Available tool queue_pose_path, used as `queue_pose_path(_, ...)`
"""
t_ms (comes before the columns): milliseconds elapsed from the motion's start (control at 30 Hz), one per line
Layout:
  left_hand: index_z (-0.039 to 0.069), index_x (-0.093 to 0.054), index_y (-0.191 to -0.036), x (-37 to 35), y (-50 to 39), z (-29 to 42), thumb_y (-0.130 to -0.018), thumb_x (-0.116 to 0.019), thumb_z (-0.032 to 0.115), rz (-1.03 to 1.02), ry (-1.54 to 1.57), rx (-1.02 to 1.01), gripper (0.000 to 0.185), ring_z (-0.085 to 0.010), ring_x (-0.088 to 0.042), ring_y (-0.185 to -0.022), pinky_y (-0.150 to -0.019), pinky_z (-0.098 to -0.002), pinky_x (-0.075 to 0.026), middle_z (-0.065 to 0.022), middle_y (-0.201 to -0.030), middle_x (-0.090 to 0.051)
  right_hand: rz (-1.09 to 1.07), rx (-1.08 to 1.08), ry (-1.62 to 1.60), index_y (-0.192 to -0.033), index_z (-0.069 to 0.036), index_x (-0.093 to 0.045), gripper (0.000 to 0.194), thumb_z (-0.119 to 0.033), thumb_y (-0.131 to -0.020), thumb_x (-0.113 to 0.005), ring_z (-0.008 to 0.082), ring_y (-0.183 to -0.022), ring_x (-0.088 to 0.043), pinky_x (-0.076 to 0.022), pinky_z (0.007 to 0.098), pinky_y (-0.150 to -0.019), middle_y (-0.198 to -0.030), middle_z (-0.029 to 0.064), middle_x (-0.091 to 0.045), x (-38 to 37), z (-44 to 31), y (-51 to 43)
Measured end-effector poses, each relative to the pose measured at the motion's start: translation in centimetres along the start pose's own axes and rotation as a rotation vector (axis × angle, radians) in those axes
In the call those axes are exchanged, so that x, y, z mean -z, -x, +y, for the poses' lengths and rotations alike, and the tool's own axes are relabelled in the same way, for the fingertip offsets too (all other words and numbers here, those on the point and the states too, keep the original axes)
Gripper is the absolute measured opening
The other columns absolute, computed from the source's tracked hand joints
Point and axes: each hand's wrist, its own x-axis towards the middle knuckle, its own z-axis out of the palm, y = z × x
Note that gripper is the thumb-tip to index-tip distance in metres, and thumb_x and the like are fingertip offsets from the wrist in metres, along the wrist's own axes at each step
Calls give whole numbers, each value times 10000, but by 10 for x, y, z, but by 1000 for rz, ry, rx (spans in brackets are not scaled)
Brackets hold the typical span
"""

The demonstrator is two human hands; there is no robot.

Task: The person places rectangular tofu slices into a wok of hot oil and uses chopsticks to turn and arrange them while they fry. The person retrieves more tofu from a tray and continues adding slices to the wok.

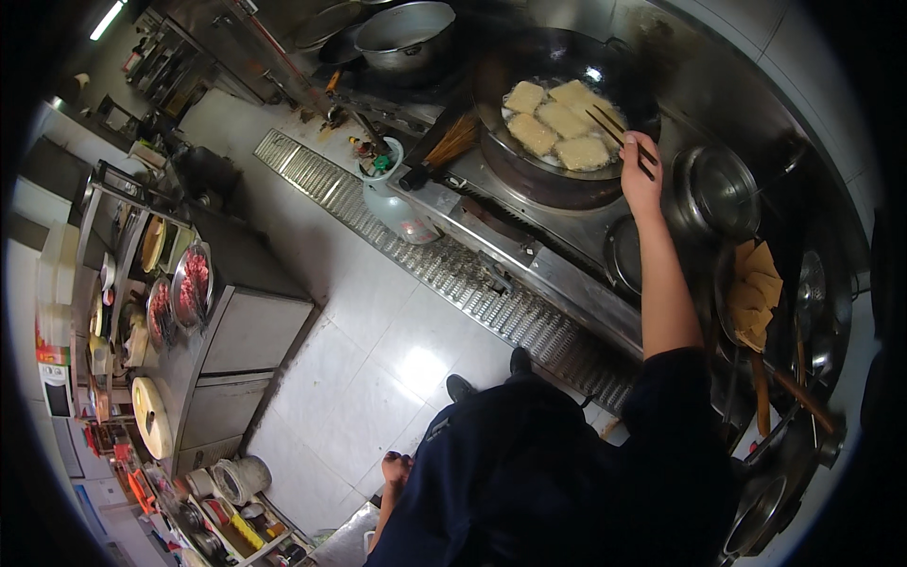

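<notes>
My right hand (641, 166) holds a pair of dark chopsticks (648, 172) over a large black wok (542, 186). The chopstick tips reach a pale-golden slab of food (577, 93) at the wok's right side. Several such squarish slabs (533, 135) lie in bubbling oil. Down by my side, clear of the stove, my left hand (397, 468) is curled with its fingers closed; I see nothing in it. To the right of my forearm, flat browned pieces (757, 294) lie in a wooden-handled round utensil.
A bamboo wok brush (450, 145) lies on the stove (524, 212), left of the wok. Beyond stands a metal pot (405, 32). A gas cylinder (397, 202) stands by the stove front. Metal basins (719, 188) sit at right. Across the floor, a counter (248, 329) holds bowls of red food (191, 283).
</notes>
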Motion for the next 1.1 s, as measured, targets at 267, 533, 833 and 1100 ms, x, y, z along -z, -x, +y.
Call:
queue_pose_path(267,73,-519,-734,-3,26,13,-744,-662,59,50,309,306,144,-178,-573,-545,-494,-334,-457,-68,-640,-616,-78,68,-8,-1094,-73,-633,209,-246,-1022,-541,313,-946,-624,-485,373,-863,-1029,147,-608,-74,-10,-9)
queue_pose_path(533,36,-592,-735,-34,34,-80,-788,-728,200,163,143,381,219,-197,-592,-628,-645,-391,-500,-116,-647,-632,-261,104,211,-1117,-125,-561,177,-268,-1027,-506,443,-994,-582,-480,515,-828,-1123,179,-569,-122,7,-22)
queue_pose_path(833,29,-606,-768,-44,27,-90,-786,-712,117,131,157,411,138,-221,-644,-680,-665,-381,-504,-115,-704,-670,214,60,-255,-957,-42,-690,203,-216,-998,-592,269,-836,-692,-526,335,-748,-880,120,-706,-116,-8,-78)
queue_pose_path(1100,88,-469,-728,-15,22,4,-757,-630,-10,118,461,295,191,-198,-555,-473,-427,-325,-433,-94,-600,-590,414,-430,-622,-1053,67,-663,322,-230,-1037,-541,269,-839,-719,-627,374,-760,-1011,205,-690,-60,13,-132)
